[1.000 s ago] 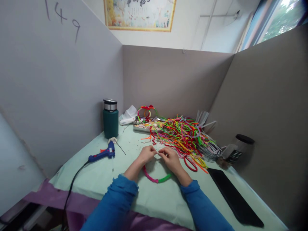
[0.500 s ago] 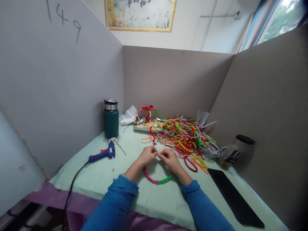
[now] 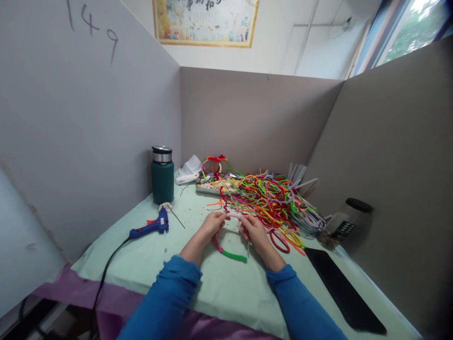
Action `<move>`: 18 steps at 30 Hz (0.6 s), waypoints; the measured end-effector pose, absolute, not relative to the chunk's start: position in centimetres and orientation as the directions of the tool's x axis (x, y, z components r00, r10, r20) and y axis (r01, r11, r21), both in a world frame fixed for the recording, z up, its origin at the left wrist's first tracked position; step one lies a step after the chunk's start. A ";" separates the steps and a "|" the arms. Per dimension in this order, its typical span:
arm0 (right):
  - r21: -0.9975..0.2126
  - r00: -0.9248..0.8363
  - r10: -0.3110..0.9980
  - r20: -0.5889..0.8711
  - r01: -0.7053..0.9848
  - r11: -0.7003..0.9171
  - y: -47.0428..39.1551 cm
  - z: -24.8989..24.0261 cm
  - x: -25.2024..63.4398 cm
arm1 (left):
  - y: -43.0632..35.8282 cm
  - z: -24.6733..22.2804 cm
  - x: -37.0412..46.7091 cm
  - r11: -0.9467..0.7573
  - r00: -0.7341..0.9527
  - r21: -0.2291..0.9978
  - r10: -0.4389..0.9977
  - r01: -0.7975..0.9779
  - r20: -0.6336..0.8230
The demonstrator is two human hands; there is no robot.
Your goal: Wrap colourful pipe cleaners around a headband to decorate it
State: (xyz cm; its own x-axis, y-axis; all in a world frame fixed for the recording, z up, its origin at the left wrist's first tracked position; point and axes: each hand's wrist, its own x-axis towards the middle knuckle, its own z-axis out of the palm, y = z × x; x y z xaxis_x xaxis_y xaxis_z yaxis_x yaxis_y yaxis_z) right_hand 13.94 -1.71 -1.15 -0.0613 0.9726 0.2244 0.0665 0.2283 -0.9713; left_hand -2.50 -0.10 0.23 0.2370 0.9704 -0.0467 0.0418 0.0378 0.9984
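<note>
Between my hands is a curved band wrapped in fuzzy pipe cleaner [image 3: 233, 215], pale pink across the top. From there it bends round on the left through magenta to a green end [image 3: 234, 256] over the cloth. My left hand [image 3: 213, 225] pinches the pale pink stretch at its left side. At the right side of that stretch, my right hand [image 3: 252, 230] is closed with fingertips on it. A thin greyish strand [image 3: 248, 249] hangs beneath my right hand. Fingers partly cover the band at both grips.
A tangled heap of colourful pipe cleaners [image 3: 272, 193] lies behind my hands beside a metal tray [image 3: 212, 191]. To the left are a blue glue gun [image 3: 150, 229] and green bottle [image 3: 163, 182]. Scissors [image 3: 281, 241], a black slab [image 3: 345, 288] and a tipped clear jar [image 3: 348, 219] are right.
My hands have moved apart, showing the pale pink stretch between them. The band's green end has swung slightly left and up. The other things on the table stay put.
</note>
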 end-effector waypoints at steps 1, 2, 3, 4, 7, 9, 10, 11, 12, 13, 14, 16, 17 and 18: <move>-0.969 -0.099 0.969 0.224 0.081 0.233 -1.8 -1.2 13.8 | -0.1 0.2 -2.5 0.037 0.230 0.998 0.972 0.057 -0.049; -0.965 -0.130 0.965 0.227 0.105 0.241 -1.8 -1.3 13.6 | -0.1 0.2 -2.5 0.038 0.230 0.996 0.972 0.076 -0.055; -0.959 -0.148 0.961 0.232 0.133 0.252 -1.8 -1.4 13.5 | -0.1 0.1 -2.5 0.041 0.236 0.994 0.970 0.099 -0.063; -0.952 -0.158 0.959 0.236 0.163 0.261 -1.8 -1.5 13.4 | -0.1 0.1 -2.5 0.042 0.244 0.992 0.967 0.123 -0.071; -0.935 -0.155 0.959 0.238 0.231 0.269 -1.6 -2.0 13.2 | -0.1 -0.1 -2.4 0.052 0.256 0.986 0.962 0.157 -0.091; -0.933 -0.132 0.960 0.248 0.233 0.273 -1.4 -2.1 13.2 | -0.2 0.0 -2.4 0.072 0.262 0.991 0.960 0.110 -0.098; -0.937 -0.110 0.961 0.255 0.217 0.274 -1.3 -2.1 13.2 | -0.2 0.0 -2.3 0.086 0.268 0.994 0.958 0.062 -0.100; -0.944 -0.079 0.962 0.261 0.188 0.271 -1.2 -2.0 13.2 | -0.3 0.1 -2.3 0.106 0.277 0.994 0.955 0.004 -0.103; -0.953 -0.046 0.964 0.260 0.148 0.264 -1.2 -2.0 13.2 | -0.3 0.3 -2.4 0.130 0.288 0.990 0.952 -0.059 -0.108; -0.963 -0.018 0.968 0.251 0.100 0.251 -1.2 -1.8 13.3 | -0.4 0.4 -2.4 0.154 0.298 0.981 0.948 -0.117 -0.113; -0.971 -0.007 0.972 0.234 0.049 0.234 -1.2 -1.7 13.3 | -0.4 0.4 -2.5 0.176 0.307 0.971 0.944 -0.161 -0.120; -0.981 -0.038 0.980 0.193 -0.024 0.192 -1.3 -1.5 13.5 | -0.4 0.6 -2.7 0.200 0.312 0.960 0.941 -0.197 -0.132; -0.984 -0.066 0.982 0.176 -0.041 0.174 -1.3 -1.5 13.6 | -0.3 0.7 -2.8 0.202 0.308 0.960 0.942 -0.195 -0.136; -0.986 -0.091 0.982 0.164 -0.048 0.160 -1.3 -1.4 13.6 | -0.4 0.7 -2.9 0.204 0.308 0.961 0.941 -0.184 -0.141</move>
